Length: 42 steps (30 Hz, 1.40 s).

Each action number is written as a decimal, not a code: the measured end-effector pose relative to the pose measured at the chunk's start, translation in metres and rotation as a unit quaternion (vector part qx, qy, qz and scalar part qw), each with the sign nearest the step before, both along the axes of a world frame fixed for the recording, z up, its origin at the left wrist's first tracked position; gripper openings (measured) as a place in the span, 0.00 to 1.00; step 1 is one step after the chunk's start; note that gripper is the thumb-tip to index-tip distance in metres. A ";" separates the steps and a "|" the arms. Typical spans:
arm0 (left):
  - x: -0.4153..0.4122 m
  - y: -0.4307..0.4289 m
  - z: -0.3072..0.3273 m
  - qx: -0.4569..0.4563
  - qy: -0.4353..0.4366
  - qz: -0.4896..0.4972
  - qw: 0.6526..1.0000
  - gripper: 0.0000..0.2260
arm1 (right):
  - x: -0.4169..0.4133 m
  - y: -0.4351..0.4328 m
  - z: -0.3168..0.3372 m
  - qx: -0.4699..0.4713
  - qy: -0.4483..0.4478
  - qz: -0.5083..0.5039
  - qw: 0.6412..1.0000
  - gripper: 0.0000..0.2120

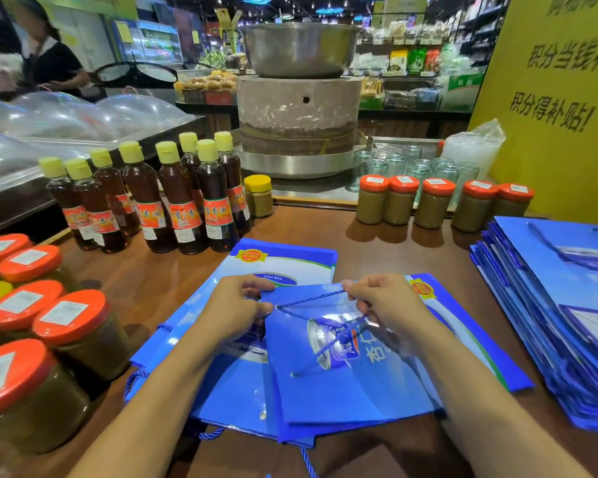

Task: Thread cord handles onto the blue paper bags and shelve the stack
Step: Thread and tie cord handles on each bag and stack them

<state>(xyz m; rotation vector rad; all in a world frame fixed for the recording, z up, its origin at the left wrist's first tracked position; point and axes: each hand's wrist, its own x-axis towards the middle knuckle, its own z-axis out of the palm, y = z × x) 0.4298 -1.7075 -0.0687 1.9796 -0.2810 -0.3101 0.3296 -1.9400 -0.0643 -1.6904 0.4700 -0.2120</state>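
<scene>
A flat blue paper bag point(346, 384) lies on top of other blue bags point(221, 384) in the middle of the wooden counter. A blue twisted cord point(311, 299) runs from a hole near the bag's upper left edge to my right hand point(382, 305), which pinches its end. The cord's other length trails down across the bag's printed label. My left hand point(237, 310) grips the bag's left edge beside the hole. A lower eyelet point(262, 415) on a bag below is bare. A tall stack of blue bags point(567, 322) sits at the right.
Orange-lidded sauce jars point(66, 336) crowd the left edge, and a row of them point(432, 203) stands at the back right. Yellow-capped oil bottles point(183, 201) stand at the back left. A stone mill point(299, 122) with a metal basin sits behind. A yellow sign point(563, 98) rises at the right.
</scene>
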 end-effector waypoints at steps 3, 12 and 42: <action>-0.001 -0.002 0.001 0.009 -0.011 0.006 1.000 0.13 | 0.008 -0.005 -0.005 -0.095 -0.024 -0.056 0.994 0.18; -0.002 -0.002 0.001 0.070 -0.064 0.012 0.995 0.16 | 0.005 -0.021 0.000 -0.137 -0.018 -0.065 0.988 0.18; -0.139 -0.111 -0.024 0.378 -0.422 -0.199 0.799 0.27 | -0.180 -0.035 -0.030 -0.509 0.207 0.032 0.835 0.35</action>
